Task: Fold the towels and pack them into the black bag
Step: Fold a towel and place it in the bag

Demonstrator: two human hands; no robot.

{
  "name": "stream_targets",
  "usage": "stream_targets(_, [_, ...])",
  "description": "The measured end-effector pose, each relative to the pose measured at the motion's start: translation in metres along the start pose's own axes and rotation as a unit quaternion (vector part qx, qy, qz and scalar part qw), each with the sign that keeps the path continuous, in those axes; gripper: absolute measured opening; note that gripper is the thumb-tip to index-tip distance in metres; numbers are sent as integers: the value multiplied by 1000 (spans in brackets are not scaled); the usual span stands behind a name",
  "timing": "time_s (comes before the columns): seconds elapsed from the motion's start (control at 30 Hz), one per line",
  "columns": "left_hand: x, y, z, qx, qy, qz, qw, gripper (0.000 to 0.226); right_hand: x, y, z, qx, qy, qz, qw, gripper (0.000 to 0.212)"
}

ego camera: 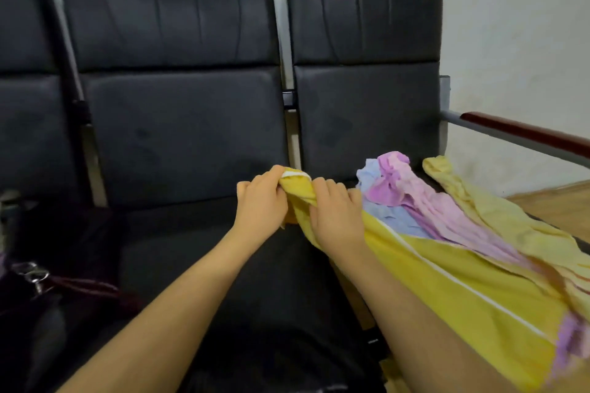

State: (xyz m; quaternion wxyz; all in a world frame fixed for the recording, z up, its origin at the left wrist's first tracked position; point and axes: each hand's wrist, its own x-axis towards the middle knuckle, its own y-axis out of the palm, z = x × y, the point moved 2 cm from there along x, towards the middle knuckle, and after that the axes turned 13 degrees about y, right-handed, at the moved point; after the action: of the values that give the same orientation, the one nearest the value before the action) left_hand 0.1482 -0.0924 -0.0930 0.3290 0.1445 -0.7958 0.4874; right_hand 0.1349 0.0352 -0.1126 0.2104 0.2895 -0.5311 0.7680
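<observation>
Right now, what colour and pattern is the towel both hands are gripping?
Bright yellow towel with a thin white stripe, its corner gripped by the left hand and right hand; head view.

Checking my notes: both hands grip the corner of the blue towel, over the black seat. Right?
Not quite. In the head view the left hand and right hand grip the corner of the yellow towel, over the black seat.
</observation>
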Motion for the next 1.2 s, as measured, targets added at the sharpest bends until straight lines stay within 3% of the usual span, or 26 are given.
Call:
stream_targets(0.13, [-40,-29,40,15,-54,12,998,31,-20,21,45,51,-39,84,994,27])
stream_targets(0.2, [-63,-40,57,22,-86,20,996,29,-28,32,60,58,-57,156,984,34])
stream_targets(0.33, [-92,-48,78,-1,-177,12,984,28,-39,44,75,136,-88,227,960,51])
stream_targets(0.4, [-99,-45,84,-3,-215,13,976,36,-43,51,75,166,-82,296,937,49])
stream_targets(0.47, [-106,-36,92,22,-248,51,967,46,-46,56,69,186,-58,330,924,38])
stream_targets(0.53, [-117,-23,102,74,-270,134,951,57,-47,65,58,132,-60,326,934,32])
stream_targets(0.6, [-127,-13,106,123,-269,192,936,68,-49,77,42,38,-78,320,943,32])
stream_targets(0.7, [-131,-6,101,176,-226,186,940,70,-53,93,22,-56,-92,368,924,44])
stream_targets(0.8, [-130,1,96,170,-153,193,954,60,-57,104,14,-94,-88,423,897,62])
stream_targets(0.9, [-132,17,90,112,-92,299,943,45,-63,113,18,-136,-89,451,878,71])
stream_targets(1.0, [-139,30,94,64,-130,396,907,46,-70,122,31,-144,-66,473,867,69])
stream_targets(1.2, [-145,25,132,159,-144,372,903,47,-84,135,75,-61,40,544,836,62])
